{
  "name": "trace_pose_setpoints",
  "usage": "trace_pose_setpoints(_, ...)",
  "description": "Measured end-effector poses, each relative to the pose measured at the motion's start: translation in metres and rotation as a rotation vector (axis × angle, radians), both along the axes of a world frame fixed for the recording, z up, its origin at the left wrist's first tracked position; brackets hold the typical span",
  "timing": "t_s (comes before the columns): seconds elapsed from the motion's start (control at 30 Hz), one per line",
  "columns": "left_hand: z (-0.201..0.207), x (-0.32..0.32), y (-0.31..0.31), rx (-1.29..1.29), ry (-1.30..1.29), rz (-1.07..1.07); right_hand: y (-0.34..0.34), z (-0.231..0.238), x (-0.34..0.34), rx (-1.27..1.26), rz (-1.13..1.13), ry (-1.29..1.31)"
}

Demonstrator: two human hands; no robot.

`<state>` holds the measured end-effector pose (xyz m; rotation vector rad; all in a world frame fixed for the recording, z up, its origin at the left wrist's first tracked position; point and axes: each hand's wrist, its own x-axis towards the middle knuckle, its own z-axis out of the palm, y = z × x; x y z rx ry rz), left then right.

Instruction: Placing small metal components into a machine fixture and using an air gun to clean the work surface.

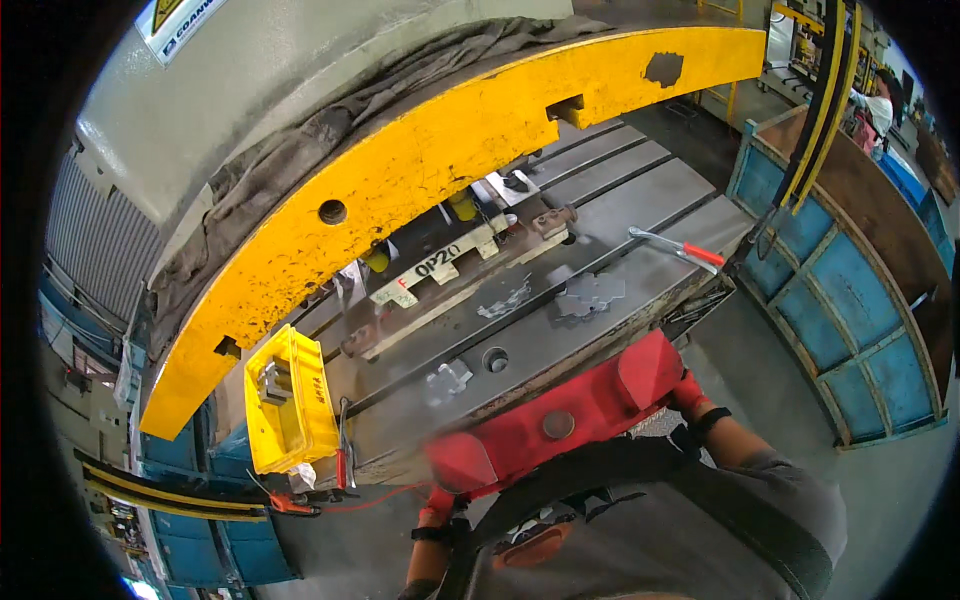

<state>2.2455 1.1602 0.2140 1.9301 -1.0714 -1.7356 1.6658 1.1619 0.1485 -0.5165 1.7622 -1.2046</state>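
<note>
A long red block-like piece with sloped, raised ends and a round hole in its middle spans the space between my hands. It is close to my body, at the front edge of the grey slotted machine bed. My left hand, in a red glove, is closed at its left end, and my right hand, also gloved, grips the right end. Parts of the fingers on both hands are hidden. Flat metal pieces lie on the bed beyond the red piece.
A yellow beam crosses above the bed. Under it sits a tool with a white plate. A yellow bin with metal blocks stands left. A red-handled wrench lies right, near a blue-framed container. Another person is far right.
</note>
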Motion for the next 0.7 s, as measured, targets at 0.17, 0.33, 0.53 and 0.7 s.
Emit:
trace_pose_setpoints(0.17, 0.004, 0.004, -0.011, -0.005, -0.033, -0.112, 0.013, -0.017, -0.025, -0.161, 0.155, 0.177)
trace_pose_setpoints(0.33, 0.026, 0.071, -0.026, 0.034, -0.2, -0.147, -0.012, 0.077, -0.044, 0.092, 0.074, 0.411)
trace_pose_setpoints(0.53, 0.17, 0.023, -0.123, -0.167, 0.157, -0.018, -0.103, 0.158, -0.019, -0.262, -0.075, 0.335)
trace_pose_setpoints(0.7, 0.227, -0.047, -0.242, -0.597, 0.193, -0.107, -0.156, 0.164, 0.015, -0.167, 0.015, 0.368)
